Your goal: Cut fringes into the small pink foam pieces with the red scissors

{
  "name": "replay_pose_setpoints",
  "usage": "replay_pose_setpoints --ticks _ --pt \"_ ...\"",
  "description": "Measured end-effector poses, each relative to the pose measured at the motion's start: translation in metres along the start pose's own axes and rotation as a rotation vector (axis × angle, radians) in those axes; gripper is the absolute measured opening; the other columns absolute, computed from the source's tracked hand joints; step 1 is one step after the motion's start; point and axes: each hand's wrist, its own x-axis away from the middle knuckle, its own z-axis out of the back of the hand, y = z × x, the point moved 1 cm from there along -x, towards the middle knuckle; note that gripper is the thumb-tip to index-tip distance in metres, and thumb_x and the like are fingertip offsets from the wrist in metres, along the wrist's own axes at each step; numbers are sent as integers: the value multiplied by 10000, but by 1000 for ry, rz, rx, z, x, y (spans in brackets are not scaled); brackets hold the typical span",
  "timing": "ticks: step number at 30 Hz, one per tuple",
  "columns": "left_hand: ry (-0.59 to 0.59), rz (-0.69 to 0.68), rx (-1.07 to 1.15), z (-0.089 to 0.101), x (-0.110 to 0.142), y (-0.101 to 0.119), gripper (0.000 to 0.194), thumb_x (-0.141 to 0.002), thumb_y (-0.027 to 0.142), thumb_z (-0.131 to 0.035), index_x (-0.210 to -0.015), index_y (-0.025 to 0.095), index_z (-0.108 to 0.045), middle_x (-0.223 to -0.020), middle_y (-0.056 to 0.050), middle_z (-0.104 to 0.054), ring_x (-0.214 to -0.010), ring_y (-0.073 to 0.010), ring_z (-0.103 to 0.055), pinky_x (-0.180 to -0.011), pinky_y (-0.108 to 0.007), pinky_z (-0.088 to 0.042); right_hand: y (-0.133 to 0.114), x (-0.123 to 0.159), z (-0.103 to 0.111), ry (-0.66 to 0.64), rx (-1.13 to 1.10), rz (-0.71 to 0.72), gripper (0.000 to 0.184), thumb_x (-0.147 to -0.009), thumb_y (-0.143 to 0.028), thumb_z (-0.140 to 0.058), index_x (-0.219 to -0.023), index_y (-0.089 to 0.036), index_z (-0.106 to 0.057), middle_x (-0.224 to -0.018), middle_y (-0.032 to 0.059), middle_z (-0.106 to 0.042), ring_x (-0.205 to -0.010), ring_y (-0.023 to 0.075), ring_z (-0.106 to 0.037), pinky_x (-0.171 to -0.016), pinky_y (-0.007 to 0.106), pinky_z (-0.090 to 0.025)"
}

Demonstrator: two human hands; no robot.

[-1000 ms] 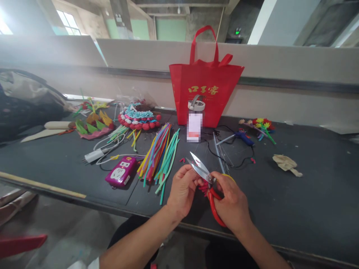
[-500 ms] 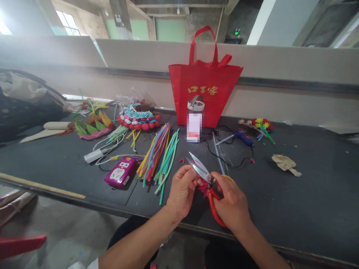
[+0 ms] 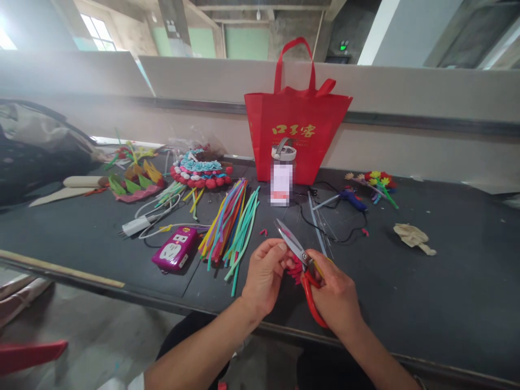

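Observation:
My right hand [image 3: 335, 290] grips scissors [image 3: 293, 241] with red and yellow handles, their blades nearly closed and pointing up and to the left. My left hand [image 3: 264, 273] is pinched just beside the blades. Red shows at its fingertips, apparently a short piece of red pipe cleaner, mostly hidden by the fingers. Small red pieces [image 3: 295, 274] lie below and between the hands. Two more red bits [image 3: 264, 232] rest on the table beyond the left hand.
Colourful pipe cleaners [image 3: 223, 227] lie to the left, near a purple power socket [image 3: 175, 249]. Behind stand a red bag [image 3: 260, 124] and a bottle [image 3: 283, 154]. A blue glue gun [image 3: 352, 200], clear sticks [image 3: 317, 222] and crumpled beige cloth [image 3: 411, 235] lie right.
The scissor blades have closed from a wider spread. Both hands stay in nearly the same place.

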Motion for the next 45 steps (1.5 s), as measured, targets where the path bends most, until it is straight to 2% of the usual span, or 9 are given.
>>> replay_pose_setpoints --ticks 5,10,15,23,27,33,37,40,45 --pt "-9 42 -11 0 0 -1 153 -741 247 -725 -735 134 -623 -651 -1 -595 -554 -79 -510 -563 -214 -410 5 -6 6 55 -121 -122 320 -806 -274 -620 -1124 -232 -612 -853 14 -702 -677 153 -658 -679 267 -540" --pt "-106 213 -42 -2 3 -3 144 -752 241 -707 -733 130 -616 -644 -1 -575 -513 -73 -482 -544 -225 -404 -3 -18 14 30 -581 -322 338 -794 -329 -663 -1106 -218 -592 -807 -1 -671 -659 131 -646 -613 238 -543" --pt "-183 331 -87 -4 7 -6 165 -759 255 -682 -691 132 -595 -611 1 -540 -486 -72 -453 -524 -237 -370 -11 -24 20 1 -810 -353 379 -769 -310 -698 -1116 -227 -569 -856 8 -691 -682 136 -668 -604 245 -568" --pt "-263 498 -115 -2 8 -9 117 -759 227 -648 -743 134 -579 -603 15 -509 -476 -63 -409 -506 -227 -319 -8 -21 20 -92 -910 -379 366 -780 -250 -696 -1123 -268 -568 -838 -31 -673 -619 109 -653 -632 251 -586" --pt "-264 379 -230 0 6 -10 133 -780 262 -635 -765 137 -591 -642 1 -542 -514 -82 -454 -549 -246 -371 -6 -21 19 -79 -917 -407 388 -761 -256 -716 -1118 -266 -566 -807 -41 -661 -590 97 -628 -587 222 -557" --pt "-205 -147 -791 -1 4 -2 139 -768 283 -677 -816 154 -657 -744 -27 -615 -635 -117 -513 -597 -247 -392 0 -24 20 -16 -791 -449 439 -715 -281 -742 -1116 -236 -572 -763 -34 -681 -548 91 -592 -504 191 -501" --pt "-219 -357 -1064 -3 7 -1 61 -767 217 -659 -748 161 -673 -703 -27 -617 -611 -120 -505 -569 -244 -383 -2 -23 19 -37 -760 -436 439 -710 -272 -734 -1118 -221 -579 -796 -1 -709 -642 129 -652 -585 221 -540" --pt "-184 -360 -1049 -3 8 -2 60 -752 183 -654 -696 163 -660 -671 -21 -617 -597 -118 -507 -563 -242 -379 -5 -21 17 -36 -748 -427 430 -718 -264 -724 -1121 -220 -580 -787 1 -705 -652 137 -658 -615 234 -553" --pt "-76 -80 -612 -2 6 -1 97 -725 240 -713 -719 151 -675 -635 -3 -602 -566 -100 -496 -563 -231 -383 -4 -16 16 23 -541 -337 379 -793 -321 -665 -1148 -226 -569 -875 21 -687 -722 150 -667 -659 257 -558"
